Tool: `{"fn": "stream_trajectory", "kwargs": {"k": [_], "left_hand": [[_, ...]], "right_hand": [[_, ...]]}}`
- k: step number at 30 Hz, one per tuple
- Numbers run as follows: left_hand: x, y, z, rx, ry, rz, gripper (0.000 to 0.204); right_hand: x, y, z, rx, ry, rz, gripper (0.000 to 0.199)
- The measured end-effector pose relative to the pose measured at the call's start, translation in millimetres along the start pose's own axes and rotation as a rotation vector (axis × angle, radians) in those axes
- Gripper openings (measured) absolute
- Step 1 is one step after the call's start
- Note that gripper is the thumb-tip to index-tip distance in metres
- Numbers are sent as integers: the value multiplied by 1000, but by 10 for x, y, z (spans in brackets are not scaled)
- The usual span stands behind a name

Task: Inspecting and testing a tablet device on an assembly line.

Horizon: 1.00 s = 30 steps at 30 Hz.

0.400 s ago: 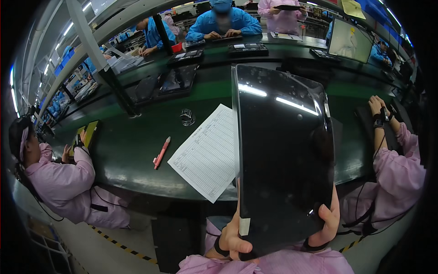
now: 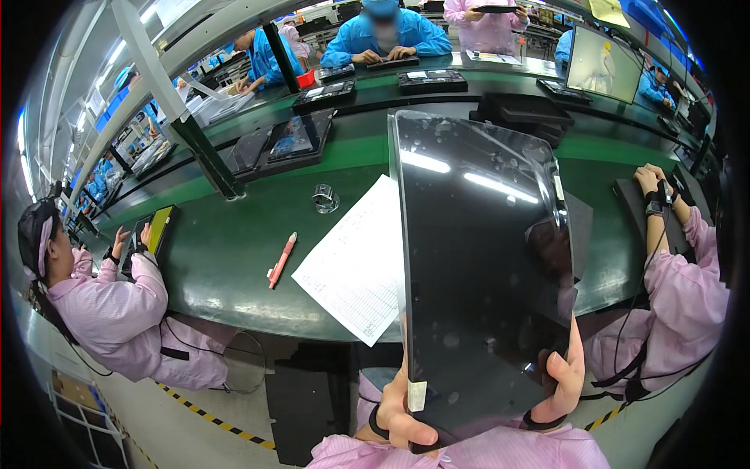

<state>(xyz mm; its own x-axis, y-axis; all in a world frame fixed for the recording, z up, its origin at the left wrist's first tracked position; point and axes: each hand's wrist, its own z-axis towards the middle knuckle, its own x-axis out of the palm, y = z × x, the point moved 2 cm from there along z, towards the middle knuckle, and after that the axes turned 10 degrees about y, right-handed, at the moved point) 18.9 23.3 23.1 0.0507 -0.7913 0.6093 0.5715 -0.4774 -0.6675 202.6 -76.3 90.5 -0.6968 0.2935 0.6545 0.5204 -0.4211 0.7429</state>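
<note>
A large black tablet (image 2: 480, 273) is held up in front of me, its glossy screen facing me and covered by a clear film with bubbles or smudges. Ceiling lights reflect in its upper part. My left hand (image 2: 402, 410) grips its lower left corner, thumb over the edge beside a small pale tab (image 2: 417, 395). At the lower right edge, my right hand (image 2: 564, 379) is wrapped round the other side, thumb on the front rim. Most fingers of both hands are hidden behind the tablet. Partly covered by it, a printed form sheet (image 2: 348, 266) lies on the green table.
A red pen (image 2: 282, 260) and a clear tape roll (image 2: 326, 198) lie left of the sheet. Black devices (image 2: 301, 139) rest farther back near a metal post (image 2: 205, 156). Co-workers in pink sit at left (image 2: 109, 293) and right (image 2: 683, 273); one in blue (image 2: 383, 39) works opposite.
The tablet stays in both hands, with barely any shift. My view has moved slightly. At left, the co-worker's hand has lifted off the yellow-and-black device.
</note>
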Motion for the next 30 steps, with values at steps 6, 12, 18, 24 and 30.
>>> {"fn": "stream_trajectory", "kwargs": {"k": [6,12,18,24,30], "left_hand": [[46,-155,261,105,-78,36,100],[42,-163,368,203,-145,59,92],[-34,-48,294,301,-187,481,54],[91,-208,489,471,16,767,74],[-219,-430,381,222,-93,256,146]], "right_hand": [[6,-28,55,-7,-26,-10,80],[-4,-40,101,9,-31,11,75],[-12,-77,156,32,-54,-2,72],[-84,-65,170,12,-61,-4,75],[-337,-3,86,-81,-43,-184,75]]}}
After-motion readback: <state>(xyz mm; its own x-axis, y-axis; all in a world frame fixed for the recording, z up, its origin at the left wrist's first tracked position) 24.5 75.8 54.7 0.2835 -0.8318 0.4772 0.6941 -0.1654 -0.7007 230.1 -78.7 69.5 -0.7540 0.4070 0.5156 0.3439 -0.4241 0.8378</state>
